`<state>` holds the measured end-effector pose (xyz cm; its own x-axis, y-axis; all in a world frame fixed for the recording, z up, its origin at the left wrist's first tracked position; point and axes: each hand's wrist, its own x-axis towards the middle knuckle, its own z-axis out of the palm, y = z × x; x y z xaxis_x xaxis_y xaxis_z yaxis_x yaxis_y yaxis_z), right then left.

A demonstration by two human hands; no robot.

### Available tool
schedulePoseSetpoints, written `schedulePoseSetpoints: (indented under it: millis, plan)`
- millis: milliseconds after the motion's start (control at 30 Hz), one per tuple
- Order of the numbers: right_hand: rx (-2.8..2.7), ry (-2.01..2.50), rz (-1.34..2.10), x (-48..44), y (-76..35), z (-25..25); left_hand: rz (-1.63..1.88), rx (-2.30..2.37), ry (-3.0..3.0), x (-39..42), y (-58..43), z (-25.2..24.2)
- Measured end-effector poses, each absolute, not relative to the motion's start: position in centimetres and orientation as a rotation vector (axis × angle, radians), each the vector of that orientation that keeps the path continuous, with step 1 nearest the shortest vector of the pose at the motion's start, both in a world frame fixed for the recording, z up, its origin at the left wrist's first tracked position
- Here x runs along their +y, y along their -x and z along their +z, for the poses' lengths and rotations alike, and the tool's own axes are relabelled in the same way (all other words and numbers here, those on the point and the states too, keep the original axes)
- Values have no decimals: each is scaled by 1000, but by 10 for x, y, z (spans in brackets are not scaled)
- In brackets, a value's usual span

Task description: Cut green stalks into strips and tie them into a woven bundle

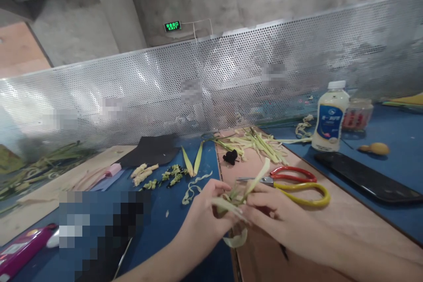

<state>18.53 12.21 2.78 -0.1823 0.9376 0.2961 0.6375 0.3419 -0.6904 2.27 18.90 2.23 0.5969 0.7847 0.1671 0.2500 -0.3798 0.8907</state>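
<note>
Between my two hands is a small bundle of pale green leaf strips (228, 205), with one strip sticking up and a curled end hanging below. My left hand (208, 211) is closed round its left side, thumb and fingers pinching. Fingers bent, my right hand (272, 207) grips the strips from the right; the exact finger contact is partly hidden. Just beyond my right hand lie scissors (297, 185) with one red and one yellow handle, their blades pointing left. A curly pale strip (191, 191) rests on the blue tabletop left of my left hand.
Loose green strips (264, 143) and a black tuft (230, 156) lie on the board ahead. Braided pieces (173, 174) and two pointed leaves (192, 161) sit to the left. At right stand a white bottle (330, 116) and a black phone (366, 178). A perforated metal screen (148, 92) closes the back.
</note>
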Motion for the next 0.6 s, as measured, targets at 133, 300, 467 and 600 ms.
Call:
schedulePoseSetpoints:
  millis: [133, 300, 467, 600]
  plan:
    - [-1889, 1402, 513, 123, -183, 26, 734, 839, -1921, 190, -23, 20]
    - [-1858, 1389, 419, 127, -182, 23, 721, 814, -1869, 191, -22, 18]
    - [-1837, 1352, 525, 130, -187, 23, 746, 842, -1889, 198, -20, 15]
    - [-1870, 1338, 796, 128, -196, 23, 731, 837, -1890, 205, -19, 14]
